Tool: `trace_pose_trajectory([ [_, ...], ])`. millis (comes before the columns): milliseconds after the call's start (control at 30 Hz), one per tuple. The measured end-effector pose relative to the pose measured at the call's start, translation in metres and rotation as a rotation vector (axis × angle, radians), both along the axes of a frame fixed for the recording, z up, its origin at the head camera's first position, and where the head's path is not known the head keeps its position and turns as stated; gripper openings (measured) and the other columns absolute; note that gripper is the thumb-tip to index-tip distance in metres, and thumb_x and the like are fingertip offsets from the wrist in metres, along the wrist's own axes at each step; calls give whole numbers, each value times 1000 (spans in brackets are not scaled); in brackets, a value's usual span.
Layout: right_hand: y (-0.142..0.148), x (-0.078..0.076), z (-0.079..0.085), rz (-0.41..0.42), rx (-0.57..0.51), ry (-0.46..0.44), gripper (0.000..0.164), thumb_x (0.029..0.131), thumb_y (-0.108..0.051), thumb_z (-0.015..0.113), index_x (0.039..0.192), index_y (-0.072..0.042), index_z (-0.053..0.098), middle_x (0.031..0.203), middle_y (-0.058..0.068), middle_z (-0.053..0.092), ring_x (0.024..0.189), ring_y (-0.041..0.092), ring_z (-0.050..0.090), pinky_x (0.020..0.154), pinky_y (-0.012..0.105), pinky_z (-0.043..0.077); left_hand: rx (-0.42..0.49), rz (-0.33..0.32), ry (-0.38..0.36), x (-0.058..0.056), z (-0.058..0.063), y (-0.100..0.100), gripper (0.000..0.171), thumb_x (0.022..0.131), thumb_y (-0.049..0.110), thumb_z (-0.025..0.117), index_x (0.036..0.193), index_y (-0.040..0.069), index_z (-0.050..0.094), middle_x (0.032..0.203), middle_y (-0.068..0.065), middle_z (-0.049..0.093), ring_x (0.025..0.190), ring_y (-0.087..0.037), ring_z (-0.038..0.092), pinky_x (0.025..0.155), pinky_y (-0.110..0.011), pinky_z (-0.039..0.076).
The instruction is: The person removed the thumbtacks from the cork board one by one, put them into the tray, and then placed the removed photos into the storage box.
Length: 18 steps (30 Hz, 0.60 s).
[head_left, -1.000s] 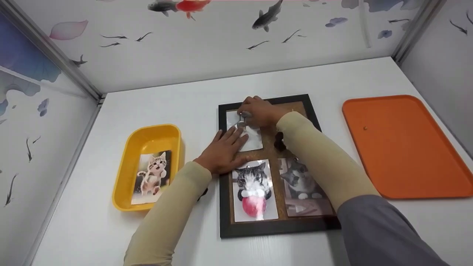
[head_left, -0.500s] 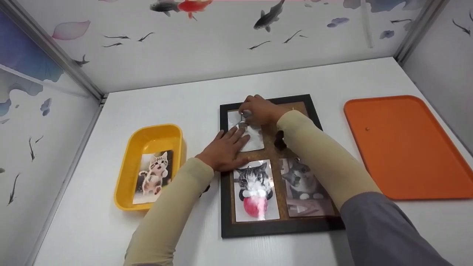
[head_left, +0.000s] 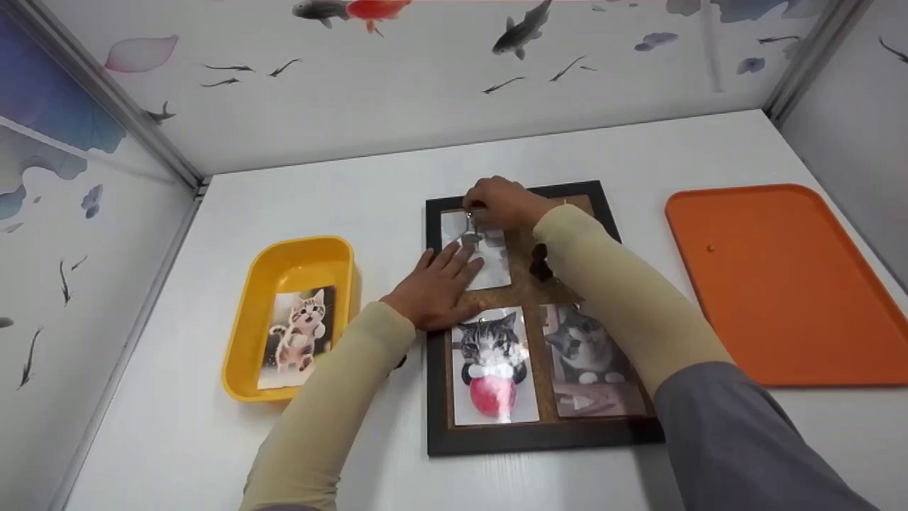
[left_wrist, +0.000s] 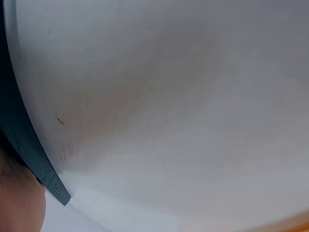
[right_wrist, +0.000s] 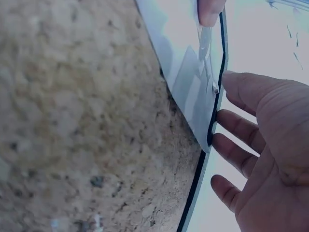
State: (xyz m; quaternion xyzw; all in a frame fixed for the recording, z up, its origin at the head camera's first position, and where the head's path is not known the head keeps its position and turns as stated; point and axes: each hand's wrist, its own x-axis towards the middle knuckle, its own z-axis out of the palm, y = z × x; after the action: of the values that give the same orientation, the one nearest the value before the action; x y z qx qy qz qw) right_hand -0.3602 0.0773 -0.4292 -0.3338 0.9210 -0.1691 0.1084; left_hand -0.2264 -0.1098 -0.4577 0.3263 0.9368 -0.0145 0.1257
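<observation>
A black-framed cork board (head_left: 525,284) lies on the white table. At its upper left is a glossy photo (head_left: 494,266), partly covered by both hands. My left hand (head_left: 441,287) lies flat over this photo's lower left part and the frame's left side, fingers spread. A small silver push pin (right_wrist: 215,87) stands at the photo's top edge. Beside it is the thumb of my right hand (head_left: 505,204); in the right wrist view its other fingers reach the frame's outer edge, nothing between them. Below are a photo of a cat with a pink ball (head_left: 494,369) and a grey-and-white cat photo (head_left: 589,362).
A yellow tray (head_left: 245,319) at the left holds a kitten photo (head_left: 301,337). An orange tray (head_left: 794,284) lies at the right with one tiny pin (head_left: 711,248) on it. Printed wall panels enclose the table's back and sides.
My right hand has shifted slightly up and back from the pin, uncovering more of the upper left photo. My left hand stays in place. The whole view shifts slightly.
</observation>
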Motion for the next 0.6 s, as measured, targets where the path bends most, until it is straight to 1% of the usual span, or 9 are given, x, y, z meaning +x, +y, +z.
trace_pose_trajectory([
  [167, 4, -7, -4, 13, -44, -8, 30, 98, -15, 62, 126, -4, 66, 123, 13, 61, 116, 27, 53, 103, 43, 42, 3, 2, -6, -2, -2, 2, 79, 99, 67, 19, 161, 19, 8, 167, -4, -2, 152, -24, -7, 120, -50, 0],
  [233, 5, -8, -6, 8, -40, -9, 30, 98, -18, 62, 125, -6, 66, 123, 11, 61, 117, 27, 53, 103, 44, 41, -1, 5, -6, -2, -2, 2, 79, 99, 66, 19, 161, 19, 8, 167, -4, -2, 151, -24, -7, 120, -50, 0],
  [333, 3, -8, -7, -23, -22, -12, 29, 98, -23, 62, 124, -12, 67, 125, 7, 60, 118, 26, 51, 105, 51, 37, -4, 9, -3, -2, -2, 1, 78, 99, 66, 19, 161, 19, 8, 167, -4, -2, 151, -23, -7, 120, -49, 0],
  [433, 2, -9, -9, -51, -7, -14, 26, 98, -27, 62, 121, -16, 68, 125, 3, 59, 119, 25, 48, 104, 56, 33, 2, 9, 3, -1, -3, 1, 78, 99, 65, 20, 161, 19, 9, 167, -4, -1, 151, -23, -7, 120, -49, 0],
  [600, 1, -9, -15, -69, -40, -35, 23, 98, -33, 63, 115, -19, 69, 126, 1, 56, 118, 24, 44, 103, 56, 31, -2, 10, 10, 0, -3, 0, 78, 100, 66, 19, 161, 19, 9, 167, -4, -1, 152, -23, -7, 120, -49, 0],
])
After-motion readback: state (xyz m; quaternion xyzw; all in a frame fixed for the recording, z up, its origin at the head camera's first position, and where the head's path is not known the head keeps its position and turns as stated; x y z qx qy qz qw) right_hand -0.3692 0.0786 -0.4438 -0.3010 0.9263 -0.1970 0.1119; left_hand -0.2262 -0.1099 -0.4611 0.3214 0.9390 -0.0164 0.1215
